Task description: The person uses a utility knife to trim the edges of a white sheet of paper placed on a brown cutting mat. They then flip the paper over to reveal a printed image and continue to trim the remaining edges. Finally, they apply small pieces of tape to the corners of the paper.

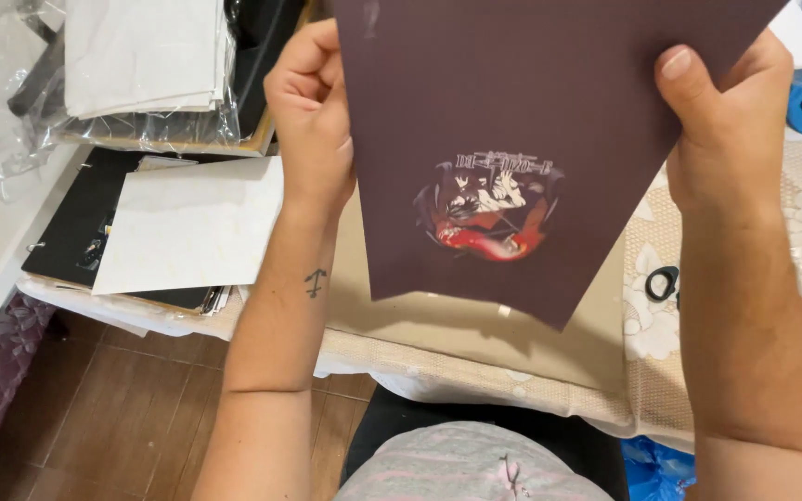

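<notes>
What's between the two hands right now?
In the head view, the dark sheet with a red-and-white printed picture spans the gap. The left hand grips its left edge and the right hand its right edge; nothing else lies between.

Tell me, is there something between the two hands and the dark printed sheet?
Nothing visible. The left hand and the right hand each grip an edge of the dark printed sheet directly, holding it above the table.

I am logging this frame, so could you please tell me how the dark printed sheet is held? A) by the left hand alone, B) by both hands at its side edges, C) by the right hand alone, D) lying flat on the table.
B: the left hand and the right hand each grip one side edge of the dark printed sheet, raised above the table.
</notes>
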